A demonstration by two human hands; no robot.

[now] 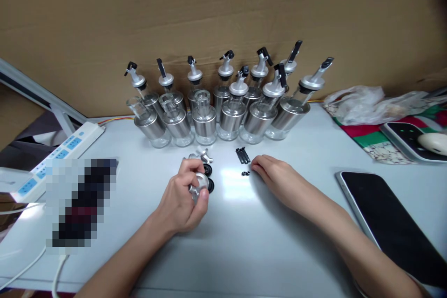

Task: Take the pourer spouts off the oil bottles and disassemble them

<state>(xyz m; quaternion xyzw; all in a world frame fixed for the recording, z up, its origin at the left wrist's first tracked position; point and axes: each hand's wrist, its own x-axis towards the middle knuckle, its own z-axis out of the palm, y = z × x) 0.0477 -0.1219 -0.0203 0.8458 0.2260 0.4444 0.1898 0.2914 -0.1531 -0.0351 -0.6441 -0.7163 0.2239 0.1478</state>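
Observation:
My left hand [185, 198] is closed around a silver metal pourer cap [199, 185] just above the white table [244, 242]. Beside it lie another silver spout [201, 155] and two black round seals [208, 178]. My right hand [275, 174] rests on the table with its fingers curled down, the fingertips touching the surface next to small black rings [245, 173]. A few black lever pieces [243, 155] lie just beyond those rings. Whether the right fingers pinch anything is hidden.
Several glass-and-steel oil bottles [230, 111] stand in rows at the back against a cardboard wall; three in front at the left have no pourer. A white power strip [59, 151] lies at left, a dark tablet [391, 223] at right, a plastic bag [363, 102] behind it.

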